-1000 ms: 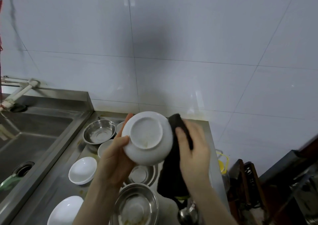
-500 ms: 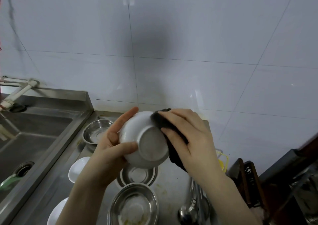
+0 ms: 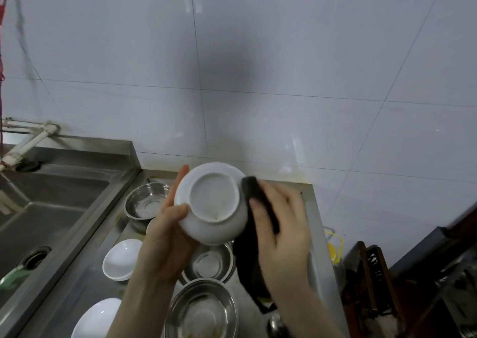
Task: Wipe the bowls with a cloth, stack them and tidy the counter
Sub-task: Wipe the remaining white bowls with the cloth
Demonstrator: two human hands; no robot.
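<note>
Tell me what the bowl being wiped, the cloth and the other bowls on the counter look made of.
Held bowl: glossy white, likely glazed ceramic, possibly melamine. Cloth: dark, matte, draping, so soft fabric. Three counter bowls are mirror-bright, probably stainless steel; the white ones match the held bowl.

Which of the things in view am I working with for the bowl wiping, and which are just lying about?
In the job: white bowl held by left hand; dark cloth in right hand; steel bowls; counter.
Lying about: sink; ladle; yellow item.
</note>
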